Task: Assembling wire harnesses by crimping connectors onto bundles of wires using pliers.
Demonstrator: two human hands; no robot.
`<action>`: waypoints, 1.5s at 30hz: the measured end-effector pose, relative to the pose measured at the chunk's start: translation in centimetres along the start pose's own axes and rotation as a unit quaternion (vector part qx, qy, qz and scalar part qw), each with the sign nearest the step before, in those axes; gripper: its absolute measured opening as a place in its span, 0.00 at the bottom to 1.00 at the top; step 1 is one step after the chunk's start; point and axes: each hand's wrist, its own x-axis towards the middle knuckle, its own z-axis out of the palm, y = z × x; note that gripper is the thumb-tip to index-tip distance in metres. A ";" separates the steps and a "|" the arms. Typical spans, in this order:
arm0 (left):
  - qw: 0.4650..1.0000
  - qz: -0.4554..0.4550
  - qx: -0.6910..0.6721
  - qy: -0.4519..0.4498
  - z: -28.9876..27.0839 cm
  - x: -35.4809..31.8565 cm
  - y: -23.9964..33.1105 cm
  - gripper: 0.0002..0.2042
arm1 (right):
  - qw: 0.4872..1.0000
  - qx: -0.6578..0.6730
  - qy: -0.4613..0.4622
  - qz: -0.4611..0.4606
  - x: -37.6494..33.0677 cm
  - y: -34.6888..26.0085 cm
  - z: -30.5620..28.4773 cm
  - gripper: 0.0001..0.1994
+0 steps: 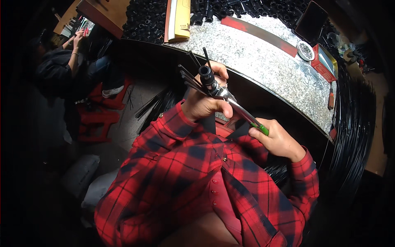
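Note:
My left hand (198, 102) is closed around several thin black tubes (188, 78) whose ends fan out past the fingers. A short black tubular fitting (205, 73) stands up from this hand, with a metallic piece just below its collar. My right hand (280, 140) grips the green handle of a pair of metal pliers (240, 109). The pliers' head meets the metallic piece under the fitting, next to my left thumb. Exactly how the jaws bite there is hidden.
Ahead is a speckled metal worktop (263, 57) with a yellow-covered booklet (179, 20), a worn red-grey strip (259, 36), a bowl of small metal parts (305, 50), a red box (324, 64) and a screwdriver (331, 97). Black fittings (144, 20) lie heaped behind. At left a co-worker (61, 66) sits.

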 end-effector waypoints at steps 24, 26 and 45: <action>0.990 -0.095 0.046 -0.091 -0.1 0.2 1.1 0.36 | 0.779 -0.545 0.283 -0.126 -2.6 -1.3 -1.3 0.16; 0.990 -0.059 0.079 -0.102 -0.3 0.2 0.7 0.36 | 0.790 -0.537 0.274 -0.116 -2.5 -1.2 -1.0 0.16; 0.991 -0.033 -0.118 -0.058 -0.9 1.0 1.6 0.31 | 0.971 -0.159 0.150 -0.095 -1.5 -0.2 -0.8 0.13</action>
